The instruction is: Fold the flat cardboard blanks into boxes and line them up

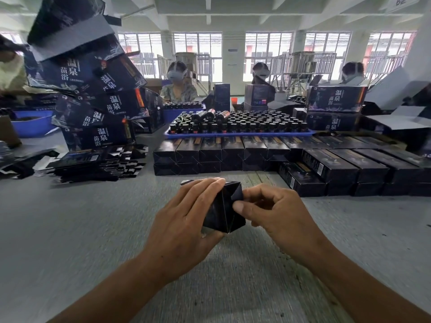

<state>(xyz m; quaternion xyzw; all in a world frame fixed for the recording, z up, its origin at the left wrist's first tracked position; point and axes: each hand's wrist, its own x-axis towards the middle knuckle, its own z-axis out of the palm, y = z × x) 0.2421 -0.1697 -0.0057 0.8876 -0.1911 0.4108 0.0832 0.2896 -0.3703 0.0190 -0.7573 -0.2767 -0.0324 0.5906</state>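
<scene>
At twelve o'clock, folded boxes (210, 151) (black, stacked) wait; left hand (186, 220) grips the dark box (224, 210), right hand (275, 210) pinches its flap.

Daylight from rear windows (268, 54), overexposed; strong fisheye warp, edges smeared; soft overall.

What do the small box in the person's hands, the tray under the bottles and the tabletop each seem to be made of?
Box: thin card, dark glossy print; sharp creases and a pale unprinted edge show.
Tray: probably plastic, plain blue with a smooth moulded rim.
Tabletop: unclear, perhaps grey felt or matting; dull, no shine.
</scene>
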